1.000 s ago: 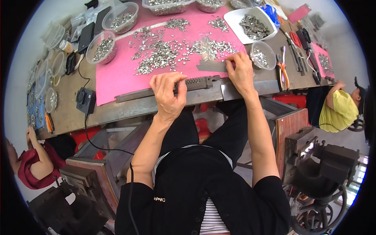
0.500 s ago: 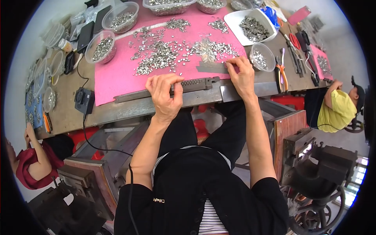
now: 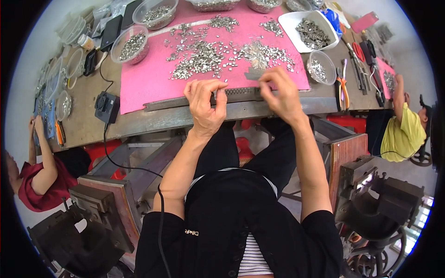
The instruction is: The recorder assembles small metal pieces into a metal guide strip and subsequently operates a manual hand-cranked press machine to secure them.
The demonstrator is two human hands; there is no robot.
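Observation:
A long dark metal bar (image 3: 238, 92) with a row of small notches lies along the front edge of the pink mat (image 3: 153, 83). My left hand (image 3: 206, 104) is over its middle, fingers curled and closed, and whatever lies between the fingertips is hidden. At the bar's right end my right hand (image 3: 282, 98) hovers with thumb and forefinger closed together; I cannot make out what they hold. Just behind it lies a flat grey metal strip (image 3: 253, 74), partly covered by this hand. Beyond are loose piles of small silvery metal pieces (image 3: 199, 59) and thin pins (image 3: 256, 53).
Clear round tubs (image 3: 146, 51) of metal pieces stand left and behind, with a white tray (image 3: 283, 23) and a small tub (image 3: 333, 76) at right. Orange-handled pliers (image 3: 343, 90) lie near the edge. A black box (image 3: 107, 106) trails a cable. Co-workers sit on both sides.
My right hand has come from the flat strip toward me, to the right end of the notched bar. My left hand stays at the bar. The whole view has shifted slightly.

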